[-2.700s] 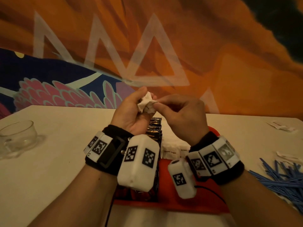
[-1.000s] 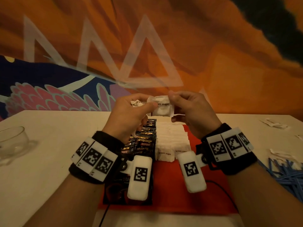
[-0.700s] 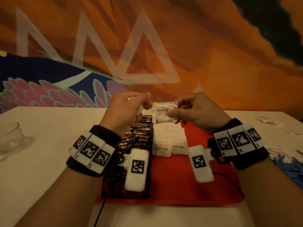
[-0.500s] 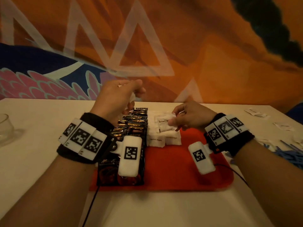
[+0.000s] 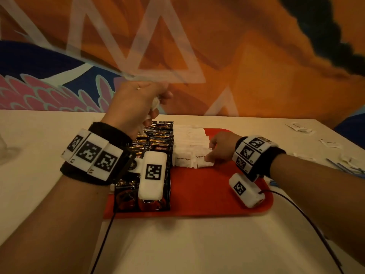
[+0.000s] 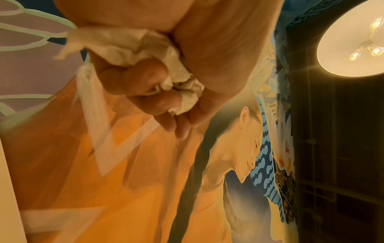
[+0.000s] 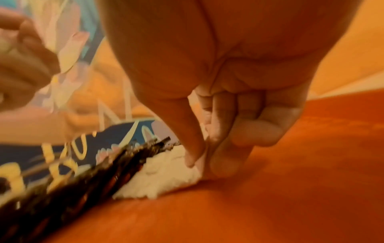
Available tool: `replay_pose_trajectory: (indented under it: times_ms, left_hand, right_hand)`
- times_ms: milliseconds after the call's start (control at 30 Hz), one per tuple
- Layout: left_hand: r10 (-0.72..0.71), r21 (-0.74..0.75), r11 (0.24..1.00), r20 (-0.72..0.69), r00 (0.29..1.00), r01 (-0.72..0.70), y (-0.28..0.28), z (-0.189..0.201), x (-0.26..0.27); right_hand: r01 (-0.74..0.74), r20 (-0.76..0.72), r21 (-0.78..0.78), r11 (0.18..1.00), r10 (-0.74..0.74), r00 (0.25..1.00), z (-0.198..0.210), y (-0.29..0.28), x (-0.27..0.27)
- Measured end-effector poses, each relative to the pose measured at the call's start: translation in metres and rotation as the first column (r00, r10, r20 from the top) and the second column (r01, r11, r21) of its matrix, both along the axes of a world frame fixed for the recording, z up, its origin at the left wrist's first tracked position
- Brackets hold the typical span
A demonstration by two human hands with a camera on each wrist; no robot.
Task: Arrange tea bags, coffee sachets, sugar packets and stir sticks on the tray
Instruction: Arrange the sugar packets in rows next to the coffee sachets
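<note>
Down onto the tray has come the right hand (image 5: 221,147), which was up in the air a moment ago with a sugar packet. Now its thumb and fingers (image 7: 220,157) pinch the front sugar packet (image 5: 204,160) and set it at the near end of the white row.

Close to the person, the white table (image 5: 187,244) has a red tray (image 5: 207,192) on it. On the left side of the tray lies a row of dark coffee sachets (image 5: 152,147), one over the next like roof tiles. The biggest dark sachet (image 5: 126,196) lies at the front. Right beside them on the right is the row of white sugar packets (image 5: 189,139), touching the dark row. Some have the words "brown sugar" on them. The right half of the tray is bare red.

A bit farther back and higher up, the left hand (image 5: 138,103) is held above the far end of the dark row. Its fingers (image 6: 145,77) are curled tight round a bunch of crumpled white packets (image 6: 133,47).

Off to the right on the table lie blue stir sticks (image 5: 343,168) and some loose white packets (image 5: 300,128), well apart from the tray.

Behind the table is a wall painted orange, blue and pink (image 5: 237,56).
</note>
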State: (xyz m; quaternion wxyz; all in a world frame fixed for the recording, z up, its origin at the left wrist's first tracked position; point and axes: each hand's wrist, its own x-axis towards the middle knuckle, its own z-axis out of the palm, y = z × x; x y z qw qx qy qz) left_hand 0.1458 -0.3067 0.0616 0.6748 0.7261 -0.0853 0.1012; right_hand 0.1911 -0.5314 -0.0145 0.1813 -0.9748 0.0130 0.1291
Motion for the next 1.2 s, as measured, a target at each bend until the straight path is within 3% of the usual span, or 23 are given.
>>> replay_pose_trajectory:
  times_ms: [167,333,467,667,733,833,967,1067,1200]
  left_hand:
    - [0.0,-0.002,1.0,0.001,1.0,0.0,0.002,-0.001,0.003]
    - [0.001,-0.002,1.0,-0.005,1.0,-0.001,0.001,-0.004,0.006]
    - [-0.019,-0.019,1.0,-0.025,1.0,0.018,0.001,-0.005,0.006]
    - [-0.045,-0.05,0.998,-0.051,0.998,0.043,0.001,-0.008,0.01]
    - [-0.075,-0.074,0.995,-0.075,0.994,0.069,-0.001,-0.008,0.011]
    - [-0.131,-0.16,0.981,-0.12,0.984,0.111,-0.001,-0.008,0.012]
    - [-0.166,-0.235,0.963,-0.141,0.976,0.13,-0.004,-0.009,0.014]
    - [-0.159,-0.27,0.957,-0.167,0.973,0.11,-0.005,-0.011,0.013]
    - [-0.188,-0.275,0.952,-0.184,0.965,0.133,-0.005,-0.012,0.011]
  right_hand:
    - [-0.048,0.061,-0.215,0.976,0.062,0.996,0.003,0.003,-0.002]
    - [-0.186,0.256,-0.102,0.977,0.206,0.945,0.005,0.005,-0.007]
    - [-0.314,0.123,-0.12,0.942,0.328,0.937,0.001,0.012,-0.008]
    - [-0.331,0.103,-0.102,0.938,0.341,0.935,0.0,0.011,-0.005]
    - [-0.332,0.164,-0.106,0.937,0.346,0.924,0.006,0.011,-0.007]
    - [-0.321,0.433,0.146,0.936,0.231,0.871,0.025,0.02,-0.014]
    - [-0.441,0.659,0.482,0.757,0.019,0.752,0.058,0.044,-0.028]
    - [-0.526,0.736,0.516,0.676,-0.035,0.676,0.069,0.061,-0.036]
    - [-0.481,0.695,0.504,0.717,-0.006,0.719,0.064,0.077,-0.037]
